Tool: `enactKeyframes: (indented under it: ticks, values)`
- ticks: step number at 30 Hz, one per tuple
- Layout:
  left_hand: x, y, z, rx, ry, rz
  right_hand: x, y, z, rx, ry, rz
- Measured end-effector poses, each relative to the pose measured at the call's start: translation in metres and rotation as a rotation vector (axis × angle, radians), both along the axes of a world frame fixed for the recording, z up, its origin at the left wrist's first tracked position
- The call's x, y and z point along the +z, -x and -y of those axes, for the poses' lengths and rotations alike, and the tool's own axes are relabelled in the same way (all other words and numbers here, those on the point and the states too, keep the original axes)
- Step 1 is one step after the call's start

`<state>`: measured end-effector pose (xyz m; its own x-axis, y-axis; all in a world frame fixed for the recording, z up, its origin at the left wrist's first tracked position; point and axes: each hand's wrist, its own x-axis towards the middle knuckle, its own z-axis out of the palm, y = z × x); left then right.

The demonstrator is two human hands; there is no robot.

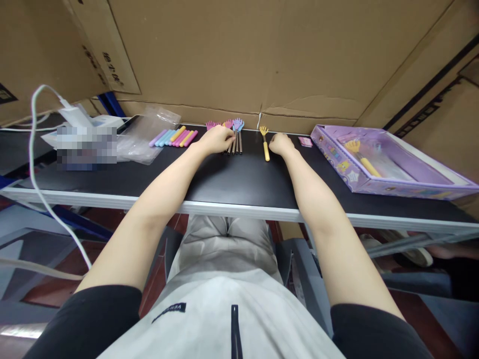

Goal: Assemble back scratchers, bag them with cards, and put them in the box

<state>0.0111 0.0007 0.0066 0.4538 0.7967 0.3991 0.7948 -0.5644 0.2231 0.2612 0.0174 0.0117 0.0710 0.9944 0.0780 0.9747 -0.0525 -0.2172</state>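
My left hand [217, 139] lies on the black table [239, 179] with its fingers curled over a row of several small back-scratchers [235, 134] with pink, blue and purple claw heads and dark metal stems. My right hand [281, 143] rests in a loose fist just right of a single yellow back-scratcher [265, 143], close to it; I cannot see anything inside the fist. A small pink item [306, 142] lies just past my right hand.
Several pastel handle sleeves [174, 137] lie in a row beside a clear plastic bag [144, 137]. A purple toy box [389, 162] holding a yellow scratcher stands at the right. Cardboard [262, 55] walls the back. A white charger and cable [48, 129] sit at the left.
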Motion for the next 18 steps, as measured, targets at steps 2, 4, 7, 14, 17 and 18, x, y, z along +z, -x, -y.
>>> enactKeyframes:
  ticks: [2, 4, 7, 14, 17, 18]
  values:
    - [0.001, 0.0, 0.002, 0.006, -0.003, -0.013, -0.001, -0.001, -0.001, 0.009, 0.008, 0.009]
    - [0.001, 0.0, 0.003, 0.017, -0.005, -0.035, -0.001, -0.001, -0.002, 0.019, 0.01, 0.029]
    - [0.003, 0.002, 0.001, 0.055, -0.011, -0.03, -0.002, -0.001, -0.002, 0.03, 0.012, 0.061]
    - [0.026, 0.047, -0.026, 0.461, -0.001, 0.236, 0.001, 0.001, 0.003, 0.024, 0.031, 0.081]
    - [0.037, 0.084, -0.022, 0.689, 0.087, 0.224, 0.002, 0.001, 0.005, 0.032, 0.033, 0.084]
    - [0.041, 0.098, -0.017, 0.778, 0.119, 0.184, 0.002, 0.001, 0.005, 0.031, 0.034, 0.083]
